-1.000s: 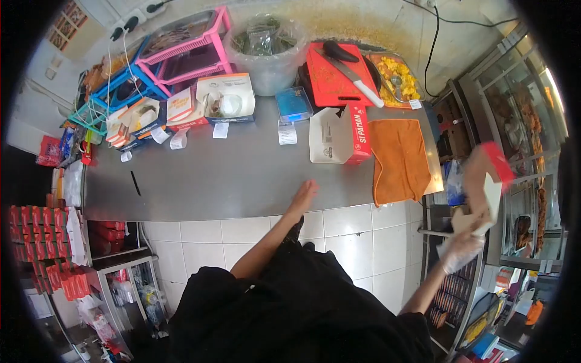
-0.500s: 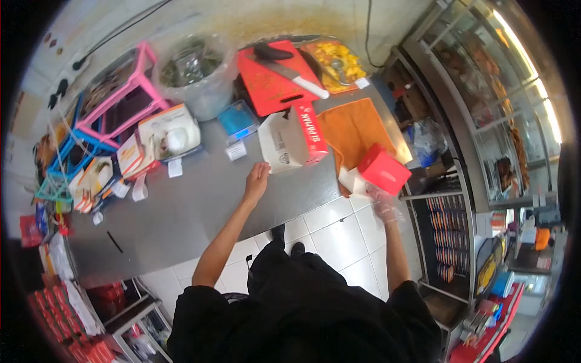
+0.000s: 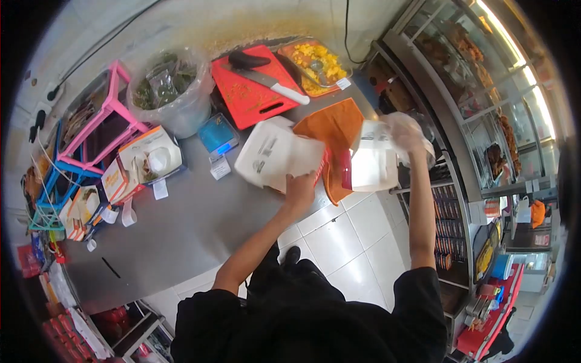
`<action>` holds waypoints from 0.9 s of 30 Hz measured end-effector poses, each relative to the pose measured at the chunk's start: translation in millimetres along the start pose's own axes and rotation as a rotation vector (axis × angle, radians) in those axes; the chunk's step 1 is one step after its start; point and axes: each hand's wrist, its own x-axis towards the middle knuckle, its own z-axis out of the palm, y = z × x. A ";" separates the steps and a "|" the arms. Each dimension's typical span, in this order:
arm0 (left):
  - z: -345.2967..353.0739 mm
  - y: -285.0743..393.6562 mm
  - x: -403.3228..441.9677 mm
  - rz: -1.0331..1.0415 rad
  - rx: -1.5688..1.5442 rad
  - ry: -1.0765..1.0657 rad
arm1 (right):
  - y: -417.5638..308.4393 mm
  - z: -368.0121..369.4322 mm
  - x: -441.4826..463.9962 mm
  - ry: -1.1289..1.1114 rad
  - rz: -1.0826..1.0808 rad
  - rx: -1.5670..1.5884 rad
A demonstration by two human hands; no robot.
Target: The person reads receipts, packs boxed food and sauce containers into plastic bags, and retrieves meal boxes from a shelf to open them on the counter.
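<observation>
A red-and-white cardboard food box (image 3: 275, 154) stands on the steel table, its white inside facing up. My left hand (image 3: 299, 195) grips its near edge, the thumb and fingers closed on the cardboard. Over the right end of the table, a second food box (image 3: 372, 172) is tilted with its white inside showing. My right hand (image 3: 407, 132), in a clear plastic glove, is closed at that box's far right edge; the glove is blurred and the fingertips are partly hidden. An orange cloth (image 3: 333, 124) lies between and behind the boxes.
Behind are a red cutting board (image 3: 242, 97) with a knife (image 3: 269, 83), and a tray of yellow food (image 3: 321, 63). A blue digital scale (image 3: 218, 134) and a plastic-lined tub (image 3: 175, 115) sit left of it. Filled boxes (image 3: 148, 157) line the left; a glass display cabinet (image 3: 472, 130) stands right.
My left hand has moved right and taken hold of the first box, which now leans open. My right hand has raised the second box and turned its white inside up. The view has shifted slightly.
</observation>
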 end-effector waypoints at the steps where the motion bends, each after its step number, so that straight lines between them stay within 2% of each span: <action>1: 2.3 1.5 -6.4 0.019 0.126 -0.113 | -4.4 19.4 18.9 -0.115 -0.017 -0.018; 2: 14.1 -2.8 -10.0 0.039 0.222 -0.084 | -1.3 52.2 29.6 -0.029 -0.126 0.334; 4: 37.1 -16.1 -12.5 0.090 0.416 -0.029 | -24.8 64.0 50.1 -0.075 -0.176 0.411; 6: 36.8 -22.0 -12.1 0.017 0.406 -0.194 | -66.6 64.6 77.9 -0.326 -0.058 -0.153; 7: 30.6 -21.4 -13.6 -0.015 0.398 -0.279 | -68.2 65.7 79.9 -0.270 -0.097 -0.148; 9: 13.0 -20.3 -30.8 0.032 0.281 -0.003 | -67.1 66.8 77.5 -0.165 -0.171 -0.140; 11: -14.5 -21.1 -48.4 0.069 0.095 0.268 | -39.8 52.1 66.8 0.006 -0.090 0.053; 12: -29.3 -24.1 -56.8 0.078 -0.031 0.400 | 0.0 63.1 46.6 0.322 -0.022 0.137; 13: -45.9 -28.4 -68.4 0.043 -0.119 0.501 | 15.0 27.1 32.8 0.465 0.078 0.568; 14: -58.1 -37.2 -82.1 0.004 -0.205 0.600 | -6.6 -44.8 19.1 0.384 0.486 0.749; 15: -62.0 -52.1 -97.0 -0.059 -0.162 0.697 | -30.2 -103.3 11.8 0.493 0.479 0.690; 17: -65.5 -83.7 -114.6 -0.237 -0.106 0.816 | -37.1 -126.8 -21.1 0.885 0.264 -0.077; 18: -64.2 -102.1 -118.7 -0.346 -0.090 0.837 | -36.8 -97.8 -32.5 0.917 0.271 0.401; 20: -26.7 -172.1 -110.2 -0.474 -0.200 0.935 | -25.7 6.9 -65.5 0.603 0.347 0.598; 21: -14.1 -196.2 -101.5 -0.537 -0.259 0.990 | -26.5 50.5 -92.8 0.310 0.285 0.345; 22: -13.9 -203.8 -90.7 -0.662 -0.343 0.951 | -27.9 82.5 -117.3 0.023 0.217 0.086; 23: -16.9 -208.3 -76.7 -0.781 -0.432 0.910 | -27.2 82.1 -117.0 -0.072 0.241 0.088; 24: -23.6 -211.3 -62.4 -0.795 -0.536 0.863 | -25.8 83.0 -117.3 -0.169 0.264 0.087; 26: -35.2 -216.0 -58.7 -0.832 -0.722 0.723 | -36.6 31.6 -116.7 -0.019 0.512 0.642; 27: -40.7 -215.2 -62.8 -0.799 -0.844 0.648 | -35.8 19.6 -102.5 0.222 0.418 0.480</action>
